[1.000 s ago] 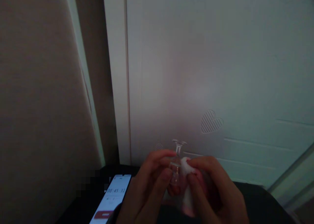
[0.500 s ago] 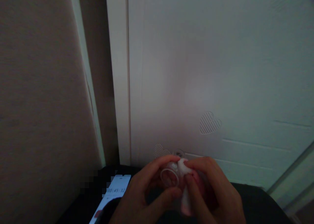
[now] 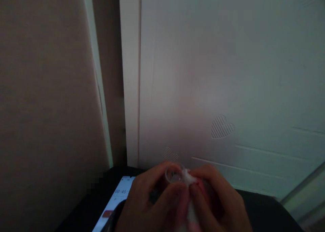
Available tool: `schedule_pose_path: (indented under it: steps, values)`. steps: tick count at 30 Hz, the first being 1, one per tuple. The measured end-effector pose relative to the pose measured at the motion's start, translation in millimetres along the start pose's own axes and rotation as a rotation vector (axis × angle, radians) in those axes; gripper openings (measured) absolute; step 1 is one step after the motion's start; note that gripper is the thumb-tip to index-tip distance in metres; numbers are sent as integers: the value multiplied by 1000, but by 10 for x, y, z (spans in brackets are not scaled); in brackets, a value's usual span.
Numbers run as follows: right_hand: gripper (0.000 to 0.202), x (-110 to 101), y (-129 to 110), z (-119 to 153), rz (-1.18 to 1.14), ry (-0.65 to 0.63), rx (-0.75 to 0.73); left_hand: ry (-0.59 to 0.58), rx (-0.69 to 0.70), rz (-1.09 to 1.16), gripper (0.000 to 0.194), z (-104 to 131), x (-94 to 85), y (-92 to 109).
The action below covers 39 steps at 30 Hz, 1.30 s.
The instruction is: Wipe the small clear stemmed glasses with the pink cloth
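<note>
Low in the head view, my two hands meet over small items. My left hand (image 3: 149,198) is closed around a clear round-rimmed piece (image 3: 174,177), which looks like plastic; the thumb presses its near side. A soft white-and-pink thing (image 3: 189,178), perhaps cloth, touches the clear piece on the right. My right hand (image 3: 220,194) pinches this soft thing between thumb and fingers, and part of it hangs down between the palms. Dim light and my fingers hide most of both items, so their exact kinds cannot be made out.
A phone (image 3: 116,198) with a lit timer screen lies on the dark surface (image 3: 83,215) at my left, partly behind my left wrist. Ahead stands a pale panel (image 3: 182,72) with embossed hearts. A brown wall (image 3: 45,106) rises on the left.
The clear piece has tipped and its rim sits higher, with my left thumb and fingers closer around it. My hands have drawn nearer together. The view has shifted slightly left.
</note>
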State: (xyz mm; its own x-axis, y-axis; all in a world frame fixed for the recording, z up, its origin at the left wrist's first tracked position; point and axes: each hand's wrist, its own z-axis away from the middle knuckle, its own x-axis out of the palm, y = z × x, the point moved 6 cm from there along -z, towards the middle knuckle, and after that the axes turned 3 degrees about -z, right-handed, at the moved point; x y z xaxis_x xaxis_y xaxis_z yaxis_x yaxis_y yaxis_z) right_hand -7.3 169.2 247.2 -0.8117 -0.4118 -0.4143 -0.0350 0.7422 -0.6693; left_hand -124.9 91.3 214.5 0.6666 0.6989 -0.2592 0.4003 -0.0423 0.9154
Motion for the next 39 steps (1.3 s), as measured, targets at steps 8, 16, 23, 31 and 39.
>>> schedule_pose_path:
  steps: [8, 16, 23, 31, 39]
  values:
    - [13, 358, 802, 177, -17, 71, 276, -163, -231, 562, 35, -310, 788, -845]
    - [16, 693, 1466, 996, -85, 168, 342, -287, -341, 573, 38, 110, 1129, -1631]
    - [20, 970, 1654, 1177, -141, -8, 402, -266, -308, 348, 45, 212, 1012, -2123]
    - [19, 970, 1771, 1168, -184, 13, 462, -276, -198, 141, 37, 199, 944, -2178]
    - [20, 915, 1732, 1143, -208, 50, 505, -259, -142, -2, 36, 246, 912, -2034]
